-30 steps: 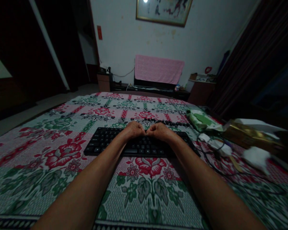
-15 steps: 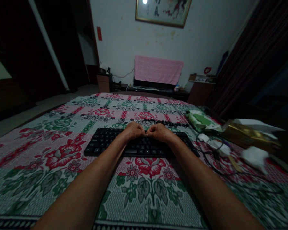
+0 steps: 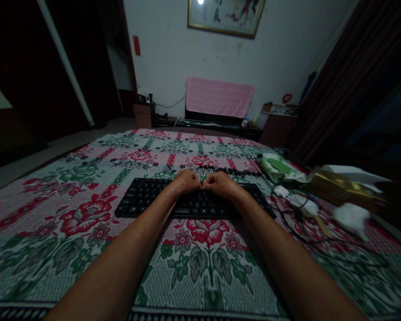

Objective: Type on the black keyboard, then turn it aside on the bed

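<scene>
A black keyboard (image 3: 143,199) lies across a bed covered in a floral red and green sheet (image 3: 87,214). My left hand (image 3: 186,181) and my right hand (image 3: 219,183) rest side by side over the keyboard's upper middle, both curled with fingers tucked under and knuckles nearly touching. What the fingers press or pinch is hidden beneath them. Just beyond the hands a string of dark beads (image 3: 234,171) lies along the keyboard's far edge.
On the right of the bed lie a green and white packet (image 3: 278,166), a white device with dark cables (image 3: 296,199), a gold box (image 3: 345,187) and crumpled white tissue (image 3: 350,217). A pink-draped television stand (image 3: 219,98) stands by the far wall.
</scene>
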Action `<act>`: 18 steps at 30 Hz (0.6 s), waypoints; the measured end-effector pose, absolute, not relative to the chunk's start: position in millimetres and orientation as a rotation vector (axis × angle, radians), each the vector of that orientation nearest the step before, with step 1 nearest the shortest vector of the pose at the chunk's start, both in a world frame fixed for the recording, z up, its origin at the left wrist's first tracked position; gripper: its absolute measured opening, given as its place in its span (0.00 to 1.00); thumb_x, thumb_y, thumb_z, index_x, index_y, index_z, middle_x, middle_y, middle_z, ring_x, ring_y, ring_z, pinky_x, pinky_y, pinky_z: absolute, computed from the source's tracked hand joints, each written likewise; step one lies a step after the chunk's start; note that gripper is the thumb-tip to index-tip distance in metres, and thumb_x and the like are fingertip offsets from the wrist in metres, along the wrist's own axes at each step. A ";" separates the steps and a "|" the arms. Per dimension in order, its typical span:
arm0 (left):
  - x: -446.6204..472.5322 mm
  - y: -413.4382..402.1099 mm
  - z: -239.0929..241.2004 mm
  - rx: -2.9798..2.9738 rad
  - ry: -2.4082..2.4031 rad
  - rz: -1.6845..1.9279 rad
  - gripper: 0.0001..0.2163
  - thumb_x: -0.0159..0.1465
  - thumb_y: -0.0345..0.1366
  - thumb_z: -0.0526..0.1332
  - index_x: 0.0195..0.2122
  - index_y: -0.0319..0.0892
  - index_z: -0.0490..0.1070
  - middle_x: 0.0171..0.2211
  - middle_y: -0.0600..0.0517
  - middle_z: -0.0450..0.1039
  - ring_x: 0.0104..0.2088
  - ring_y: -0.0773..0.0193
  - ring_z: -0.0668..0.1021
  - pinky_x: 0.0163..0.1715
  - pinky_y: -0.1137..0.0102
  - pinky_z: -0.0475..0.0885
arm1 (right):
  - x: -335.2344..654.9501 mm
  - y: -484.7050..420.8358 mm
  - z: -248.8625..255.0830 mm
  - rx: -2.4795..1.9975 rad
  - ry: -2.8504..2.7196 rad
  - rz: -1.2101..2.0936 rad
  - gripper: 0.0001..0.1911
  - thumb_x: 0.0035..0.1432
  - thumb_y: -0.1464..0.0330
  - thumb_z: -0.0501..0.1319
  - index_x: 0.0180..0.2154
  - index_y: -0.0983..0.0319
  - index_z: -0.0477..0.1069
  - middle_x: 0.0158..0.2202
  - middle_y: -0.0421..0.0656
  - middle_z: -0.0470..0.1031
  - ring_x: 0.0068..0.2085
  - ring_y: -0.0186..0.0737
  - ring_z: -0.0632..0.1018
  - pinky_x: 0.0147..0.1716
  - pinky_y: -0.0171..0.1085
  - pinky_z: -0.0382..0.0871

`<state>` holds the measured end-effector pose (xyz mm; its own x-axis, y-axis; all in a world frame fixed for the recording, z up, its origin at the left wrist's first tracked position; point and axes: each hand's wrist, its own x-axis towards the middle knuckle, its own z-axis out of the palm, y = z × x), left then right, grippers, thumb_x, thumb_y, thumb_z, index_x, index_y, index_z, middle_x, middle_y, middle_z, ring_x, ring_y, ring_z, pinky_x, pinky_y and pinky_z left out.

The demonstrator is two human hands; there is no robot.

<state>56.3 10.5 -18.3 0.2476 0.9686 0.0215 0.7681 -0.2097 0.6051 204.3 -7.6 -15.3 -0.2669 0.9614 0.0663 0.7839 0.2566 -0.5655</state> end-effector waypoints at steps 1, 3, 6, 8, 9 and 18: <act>55.7 10.6 -18.0 2.041 1.562 0.557 0.09 0.41 0.37 0.59 0.22 0.40 0.73 0.18 0.54 0.69 0.21 0.71 0.68 0.18 0.78 0.59 | 205.1 -7.3 -15.7 -1.582 -2.133 0.615 0.10 0.40 0.65 0.58 0.24 0.66 0.71 0.20 0.38 0.69 0.21 0.26 0.64 0.19 0.26 0.54; 54.3 10.8 -17.5 2.001 1.536 0.556 0.09 0.40 0.37 0.59 0.22 0.39 0.73 0.18 0.54 0.69 0.20 0.71 0.68 0.18 0.78 0.60 | 207.6 -6.8 -16.8 -1.562 -2.125 0.647 0.11 0.41 0.64 0.57 0.25 0.66 0.72 0.21 0.38 0.69 0.21 0.26 0.64 0.18 0.26 0.54; 52.1 10.3 -16.9 1.924 1.480 0.570 0.09 0.40 0.37 0.59 0.22 0.38 0.72 0.17 0.55 0.68 0.19 0.72 0.66 0.17 0.78 0.59 | 212.3 -6.2 -18.8 -1.521 -2.123 0.691 0.13 0.42 0.63 0.55 0.26 0.66 0.72 0.20 0.38 0.68 0.20 0.26 0.63 0.18 0.25 0.53; 51.1 9.1 -16.1 1.894 1.447 0.582 0.09 0.41 0.36 0.59 0.22 0.38 0.72 0.16 0.55 0.67 0.18 0.73 0.66 0.17 0.78 0.59 | 214.4 -6.1 -19.8 -1.513 -2.119 0.700 0.14 0.43 0.63 0.55 0.26 0.66 0.72 0.20 0.37 0.67 0.20 0.25 0.63 0.17 0.25 0.53; 51.0 8.4 -15.6 1.889 1.448 0.583 0.09 0.41 0.36 0.59 0.22 0.38 0.72 0.16 0.56 0.66 0.18 0.73 0.65 0.17 0.78 0.59 | 214.8 -6.2 -20.1 -1.516 -2.114 0.696 0.14 0.43 0.62 0.55 0.26 0.66 0.72 0.20 0.37 0.67 0.20 0.25 0.63 0.17 0.25 0.53; 54.2 10.4 -20.0 1.927 1.530 0.564 0.09 0.41 0.37 0.59 0.23 0.39 0.72 0.17 0.55 0.67 0.19 0.72 0.67 0.19 0.78 0.60 | 205.6 -11.2 -13.8 -1.613 -2.117 0.545 0.10 0.42 0.65 0.56 0.23 0.65 0.71 0.19 0.38 0.69 0.21 0.27 0.65 0.19 0.26 0.54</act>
<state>54.2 10.4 -20.0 0.2424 0.9693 -0.0414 0.7104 -0.1483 0.6880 205.6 -11.2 -13.8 -0.2372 0.9669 0.0935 0.8013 0.2492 -0.5439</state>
